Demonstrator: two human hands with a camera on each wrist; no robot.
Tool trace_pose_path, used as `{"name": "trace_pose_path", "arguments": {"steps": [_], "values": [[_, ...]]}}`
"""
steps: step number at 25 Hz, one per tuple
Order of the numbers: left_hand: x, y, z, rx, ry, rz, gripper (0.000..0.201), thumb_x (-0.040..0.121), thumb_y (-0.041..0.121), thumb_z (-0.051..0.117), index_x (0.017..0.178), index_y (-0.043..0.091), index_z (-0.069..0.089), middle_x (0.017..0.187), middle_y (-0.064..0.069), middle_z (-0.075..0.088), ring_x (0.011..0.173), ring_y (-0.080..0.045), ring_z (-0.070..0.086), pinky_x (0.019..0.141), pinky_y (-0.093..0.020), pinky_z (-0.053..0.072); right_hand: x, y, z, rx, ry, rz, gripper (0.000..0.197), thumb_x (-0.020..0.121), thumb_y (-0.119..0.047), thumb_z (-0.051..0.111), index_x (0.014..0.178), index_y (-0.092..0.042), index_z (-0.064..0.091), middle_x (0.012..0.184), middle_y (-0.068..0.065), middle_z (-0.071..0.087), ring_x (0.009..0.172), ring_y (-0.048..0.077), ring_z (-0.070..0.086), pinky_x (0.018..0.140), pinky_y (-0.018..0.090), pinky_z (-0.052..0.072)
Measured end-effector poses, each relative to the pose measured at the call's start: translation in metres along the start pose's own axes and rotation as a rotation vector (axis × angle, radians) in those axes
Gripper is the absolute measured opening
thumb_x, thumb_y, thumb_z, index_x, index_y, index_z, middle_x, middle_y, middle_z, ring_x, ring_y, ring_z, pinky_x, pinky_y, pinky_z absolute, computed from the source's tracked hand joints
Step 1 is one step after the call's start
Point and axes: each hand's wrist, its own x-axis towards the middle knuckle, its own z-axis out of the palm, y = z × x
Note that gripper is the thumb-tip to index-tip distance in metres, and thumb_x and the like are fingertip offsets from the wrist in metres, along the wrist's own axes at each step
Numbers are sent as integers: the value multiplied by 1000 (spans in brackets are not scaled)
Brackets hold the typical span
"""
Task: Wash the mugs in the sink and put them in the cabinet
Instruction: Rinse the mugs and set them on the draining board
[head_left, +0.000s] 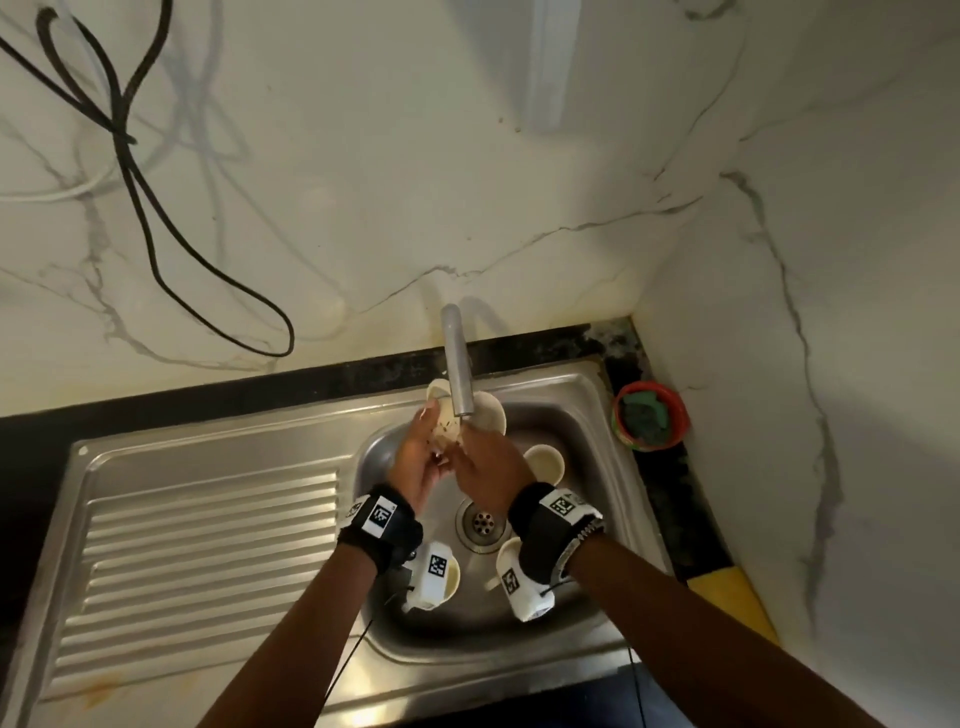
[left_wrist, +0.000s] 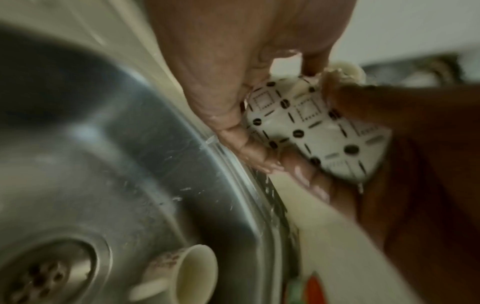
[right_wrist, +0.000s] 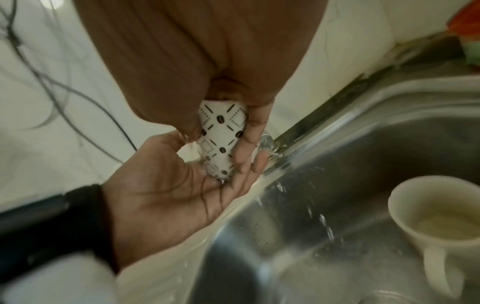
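Both hands hold a white mug with a black coffee-bean pattern (head_left: 445, 435) (left_wrist: 298, 123) (right_wrist: 223, 131) under the steel faucet (head_left: 457, 364), and water runs over it. My left hand (head_left: 418, 462) (right_wrist: 168, 195) cradles it from below, thumb and fingers round it. From above my right hand (head_left: 485, 467) (right_wrist: 194, 61) pinches its sides. Other cream mugs sit in the sink basin (head_left: 597, 467): one behind the faucet (head_left: 491, 410), one at the right (head_left: 545, 462) (right_wrist: 428, 216), and two partly hidden under my wrists (head_left: 453, 571) (head_left: 506, 558).
The drain (head_left: 483, 522) lies below my hands. A ribbed drainboard (head_left: 208, 545) stretches to the left. On the dark counter at the right stands a red bowl with a green scrubber (head_left: 649, 421). A black cable (head_left: 156, 208) hangs on the marble wall.
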Motion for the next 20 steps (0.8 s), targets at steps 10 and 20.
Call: {"name": "trace_pose_path", "arguments": {"steps": [10, 20], "values": [[-2, 1, 25, -196, -12, -67, 62, 93, 62, 62, 120, 8, 75, 107, -19, 75, 94, -28, 74, 89, -40, 58, -1, -21, -21, 4, -36, 54, 54, 110, -47, 25, 120, -10, 63, 106, 16, 71, 91, 32, 71, 73, 32, 46], [4, -17, 15, -83, 24, -145, 51, 83, 55, 71, 109, 12, 77, 91, -11, 74, 75, -22, 66, 62, -30, 47, -16, -9, -35, -71, -312, -27, 36, 108, -32, 42, 130, -9, 58, 123, 16, 68, 109, 33, 67, 89, 36, 52]]}}
